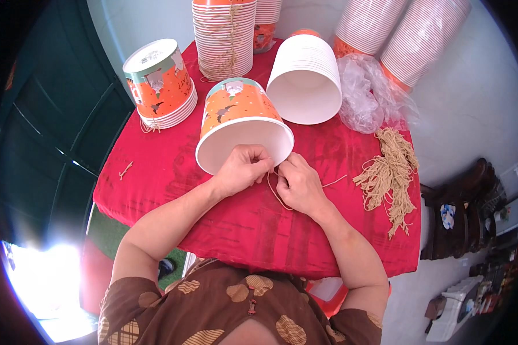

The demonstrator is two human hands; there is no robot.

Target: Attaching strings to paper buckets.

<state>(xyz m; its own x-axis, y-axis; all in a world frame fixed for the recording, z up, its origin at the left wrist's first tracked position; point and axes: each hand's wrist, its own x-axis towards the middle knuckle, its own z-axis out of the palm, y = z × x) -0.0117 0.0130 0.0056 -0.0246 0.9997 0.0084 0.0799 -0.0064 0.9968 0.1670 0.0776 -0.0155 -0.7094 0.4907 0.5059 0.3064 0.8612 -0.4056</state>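
An orange paper bucket (243,106) with a green band lies tilted, its white mouth facing me. At the right of its rim, my left hand (242,168) is closed in a pinch on a thin tan string (275,196). Close beside it, my right hand (300,183) is closed on the same string, its fingers at the rim's lower right edge. One loop of string hangs below the hands, and a loose end sticks out to the right. The fingers partly hide where the string meets the rim.
A bundle of tan strings (390,172) lies at the right. Behind stand a short stack of upturned buckets (161,86), a tall string-tied stack (223,40), a white-mouthed stack on its side (305,86) and plastic-wrapped stacks (423,40). Crumpled clear plastic (365,95) lies on the red tablecloth (224,230).
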